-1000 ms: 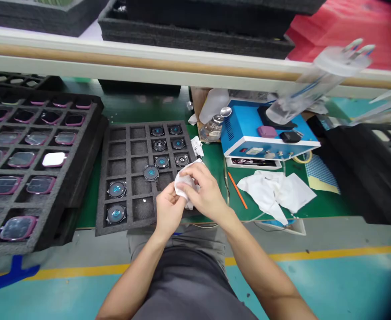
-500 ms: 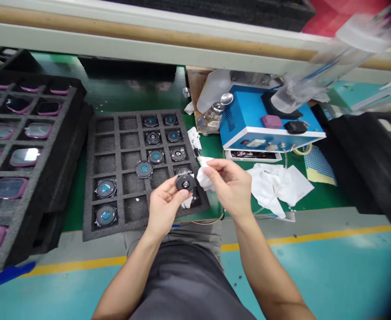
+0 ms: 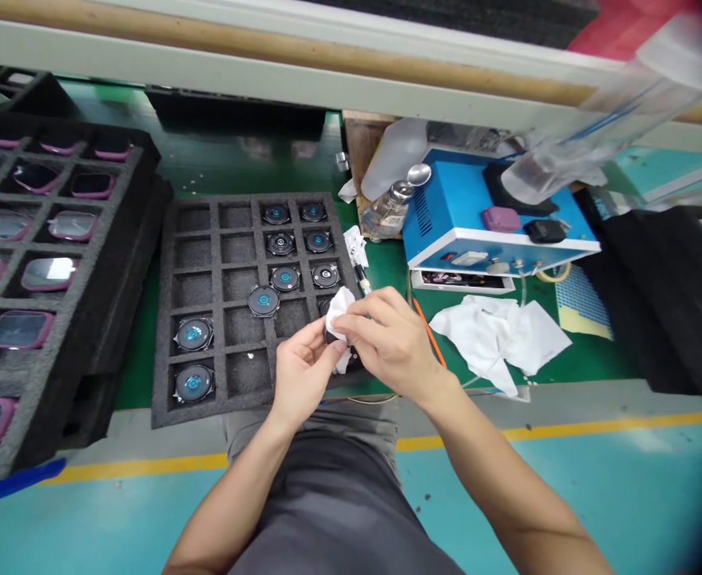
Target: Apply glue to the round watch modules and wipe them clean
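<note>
My left hand (image 3: 303, 371) is closed around a small round black part, now almost hidden under a white cloth (image 3: 339, 307). My right hand (image 3: 386, 339) pinches that cloth and presses it onto the part. Both hands hover over the near right corner of a black foam tray (image 3: 207, 399). Several round black parts with blue centres (image 3: 264, 301) sit in the tray's cells.
A larger foam tray (image 3: 69, 319) with pink-rimmed square pieces lies to the left. A blue box unit (image 3: 476, 228) and a glass bottle (image 3: 390, 212) stand behind. Crumpled white cloths (image 3: 500, 339) and an orange stick (image 3: 427, 319) lie on the green mat at right.
Half a second ago the round part was uncovered in my left hand with the cloth lifted aside. My right hand has brought the cloth back over it.
</note>
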### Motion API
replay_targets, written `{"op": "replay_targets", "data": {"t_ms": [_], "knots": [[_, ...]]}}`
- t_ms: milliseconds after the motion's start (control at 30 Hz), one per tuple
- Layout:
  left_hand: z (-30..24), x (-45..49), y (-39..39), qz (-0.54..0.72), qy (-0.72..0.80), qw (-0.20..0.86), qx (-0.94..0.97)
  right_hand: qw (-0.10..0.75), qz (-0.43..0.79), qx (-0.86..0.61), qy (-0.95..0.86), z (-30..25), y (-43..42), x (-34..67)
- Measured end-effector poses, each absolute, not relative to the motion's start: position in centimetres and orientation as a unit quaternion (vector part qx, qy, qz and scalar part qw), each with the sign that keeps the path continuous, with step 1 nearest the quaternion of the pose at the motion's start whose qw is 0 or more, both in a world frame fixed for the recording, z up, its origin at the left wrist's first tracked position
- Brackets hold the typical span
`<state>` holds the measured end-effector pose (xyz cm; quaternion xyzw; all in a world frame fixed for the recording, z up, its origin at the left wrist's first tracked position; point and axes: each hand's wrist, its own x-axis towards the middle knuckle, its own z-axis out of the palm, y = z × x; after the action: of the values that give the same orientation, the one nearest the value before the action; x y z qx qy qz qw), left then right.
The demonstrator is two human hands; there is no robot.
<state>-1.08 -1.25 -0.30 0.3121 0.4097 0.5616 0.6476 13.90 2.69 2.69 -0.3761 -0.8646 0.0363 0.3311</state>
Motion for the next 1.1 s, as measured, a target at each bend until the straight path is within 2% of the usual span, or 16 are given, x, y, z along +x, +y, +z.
{"op": "replay_targets", "data": {"t_ms": [133,400,467,567,667,733,900,1100], "knots": [[-0.6,-1.0,-1.3,0.573,0.425,0.633,0.301,0.368,0.013,-0.388,-0.845,1.9,2.2,13.6],[-0.8,-0.9,-1.7,0.611,0.45,0.557,0.337,0.455,0.06,-0.507,-0.729,0.9,-0.1,11.1],[-1.0,-0.9,-1.7,0.629,0.454,0.532,0.339,0.451,0.129,-0.536,-0.701,0.4,-0.3,11.4],[-1.3,-1.0,-1.7,0.649,0.435,0.536,0.32,0.496,0.327,-0.564,-0.573,0.0,-0.1,12.8],[-1.3,-1.1,-1.4,0.656,0.411,0.567,0.283,0.556,0.511,-0.52,-0.4,0.6,0.4,14.4],[-1.0,-1.2,-1.2,0.652,0.405,0.584,0.263,0.563,0.574,-0.483,-0.347,1.3,0.7,15.1],[-0.4,-1.4,-0.9,0.634,0.389,0.624,0.24,0.589,0.584,-0.454,-0.324,2.4,1.2,15.5],[-0.3,-1.8,-1.1,0.615,0.368,0.652,0.247,0.613,0.513,-0.493,-0.342,2.3,1.1,14.8]]}}
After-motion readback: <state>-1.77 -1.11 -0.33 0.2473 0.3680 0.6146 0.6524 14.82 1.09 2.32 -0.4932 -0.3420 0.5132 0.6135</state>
